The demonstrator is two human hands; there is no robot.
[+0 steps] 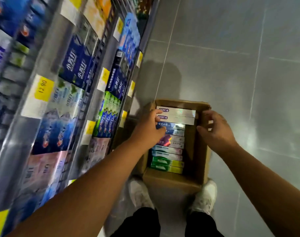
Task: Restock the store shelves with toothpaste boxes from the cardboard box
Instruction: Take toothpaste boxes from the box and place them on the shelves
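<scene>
An open cardboard box (169, 181) stands on the floor between my feet. Several toothpaste boxes lie in it side by side: two white ones (178, 113) at the far end, then blue ones (175, 128), purple, pale blue and green ones (169, 165). My left hand (148, 129) reaches into the box, and its bent fingers touch the left ends of the white and blue boxes. My right hand (214, 130) hovers over the right wall of the cardboard box, fingers loosely curled, holding nothing. Store shelves (80, 86) full of toothpaste rise on the left.
Yellow price tags (43, 88) line the shelf edges. Grey floor tiles (240, 65) stretch to the right and beyond the box. My white shoes (140, 194) stand on either side of the box's near end.
</scene>
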